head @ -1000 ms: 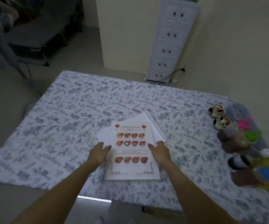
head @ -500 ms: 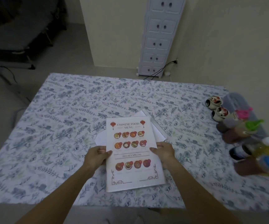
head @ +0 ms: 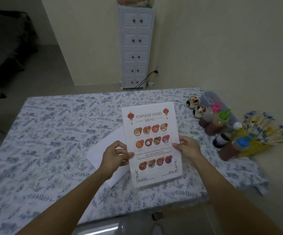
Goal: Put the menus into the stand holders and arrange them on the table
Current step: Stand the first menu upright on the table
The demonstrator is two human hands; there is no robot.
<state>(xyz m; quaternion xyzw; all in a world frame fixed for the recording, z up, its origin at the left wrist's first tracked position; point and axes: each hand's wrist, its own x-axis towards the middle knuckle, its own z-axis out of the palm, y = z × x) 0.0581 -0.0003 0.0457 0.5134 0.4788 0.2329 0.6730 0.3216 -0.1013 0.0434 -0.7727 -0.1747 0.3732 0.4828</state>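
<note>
Since the earlier frame the menu (head: 151, 143) has come up off the surface (head: 52, 133); it lay flat on the white sheets then and now stands tilted toward me, its bottom edge low over the near edge, right of centre. I cannot tell whether that edge touches the cloth.

Left hand (head: 115, 155): closed in a pinch on the menu's left edge, thumb on the printed face. Right hand (head: 188, 148): closed on the right edge, thumb in front and the other fingers behind the sheet.

More white sheets (head: 103, 150) lie flat beneath and left of the lifted one. I see no stand holder clearly; a glossy look to the sheet could mean a clear sleeve, but I cannot confirm it.

Step in hand, my judgement: lift one menu clear and bring it to a holder. To do it well I would keep both edge grips level so the sheet does not bow, find the holder's slot first, then feed the bottom edge in square.

Containers, along the right edge: two small painted jars (head: 196, 106), contents hidden. Squeeze bottles (head: 220, 121) with pink and green caps hold brownish sauce. A dark bottle (head: 222, 138) with a white cap. A blue-capped bottle (head: 234, 148) holds reddish sauce. A bunch of pale sticks with blue tips (head: 264, 128) fans out at the near right corner.
</note>
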